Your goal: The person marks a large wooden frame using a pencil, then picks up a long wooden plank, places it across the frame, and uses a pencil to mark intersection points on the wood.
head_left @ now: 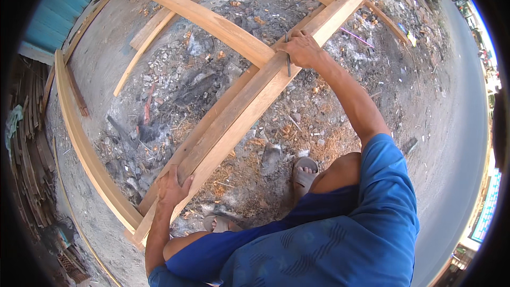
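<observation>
A long wooden beam [239, 111] runs diagonally from near left to far right, part of a pale timber frame. My left hand [172, 187] is wrapped over its near end, thumb on the top face and fingers at the far side. Farther up the beam, my right hand [302, 49] is closed at the top edge, its fingers around a thin dark metal bar [288, 66] that crosses the beam and hangs down its near face. What tool the bar belongs to is hidden by the hand. A crosspiece [212, 21] meets the beam just left of my right hand.
Another frame member [87, 149] curves along the left. Stacked old boards [32, 154] lie beyond it, below a blue-green corrugated wall [64, 5]. Rubble and wood shavings [319, 111] cover the ground around my sandalled feet. A paved road [462, 127] passes on the right.
</observation>
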Tool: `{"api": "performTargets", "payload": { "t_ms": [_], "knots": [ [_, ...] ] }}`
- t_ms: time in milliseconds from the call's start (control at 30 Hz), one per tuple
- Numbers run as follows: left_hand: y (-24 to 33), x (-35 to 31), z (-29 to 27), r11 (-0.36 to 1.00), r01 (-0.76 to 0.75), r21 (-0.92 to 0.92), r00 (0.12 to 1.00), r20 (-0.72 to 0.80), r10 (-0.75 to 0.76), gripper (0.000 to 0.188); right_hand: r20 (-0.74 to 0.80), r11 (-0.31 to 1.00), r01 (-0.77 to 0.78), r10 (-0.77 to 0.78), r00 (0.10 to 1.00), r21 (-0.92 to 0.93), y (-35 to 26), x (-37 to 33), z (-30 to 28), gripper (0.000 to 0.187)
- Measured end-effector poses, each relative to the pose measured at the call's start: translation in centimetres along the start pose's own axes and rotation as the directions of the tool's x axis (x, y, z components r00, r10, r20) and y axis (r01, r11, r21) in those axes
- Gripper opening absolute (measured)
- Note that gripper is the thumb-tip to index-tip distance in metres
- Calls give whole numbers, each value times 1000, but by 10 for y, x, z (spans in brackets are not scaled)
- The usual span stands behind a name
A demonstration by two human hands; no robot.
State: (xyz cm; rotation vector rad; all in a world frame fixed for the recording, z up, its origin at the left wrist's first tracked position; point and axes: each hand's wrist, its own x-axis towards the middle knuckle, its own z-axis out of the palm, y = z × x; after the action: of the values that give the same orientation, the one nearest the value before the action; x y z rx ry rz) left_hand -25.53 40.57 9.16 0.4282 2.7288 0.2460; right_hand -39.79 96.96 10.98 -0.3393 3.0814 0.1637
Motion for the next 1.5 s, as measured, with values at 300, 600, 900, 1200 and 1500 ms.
{"api": "performTargets", "payload": {
  "t_ms": [300,600,900,1200,1500],
  "knots": [
    [12,2,-6,994,100,42,994,44,-102,68,-29,999,14,-13,999,32,6,3,2,33],
    [-4,1,1,998,-1,58,1000,2,0,66,-58,960,-111,130,990,257,5,-5,-27,47],
    [14,16,-9,999,42,-12,993,106,-40,65,-381,756,25,301,874,654,17,-47,-37,51],
    [3,2,-11,985,122,120,962,230,-147,72,-72,690,251,-278,958,679,-140,32,-30,41],
    [13,-6,-6,995,77,64,993,80,-82,64,211,801,179,-355,911,572,-193,44,-19,34]
  ]
}}
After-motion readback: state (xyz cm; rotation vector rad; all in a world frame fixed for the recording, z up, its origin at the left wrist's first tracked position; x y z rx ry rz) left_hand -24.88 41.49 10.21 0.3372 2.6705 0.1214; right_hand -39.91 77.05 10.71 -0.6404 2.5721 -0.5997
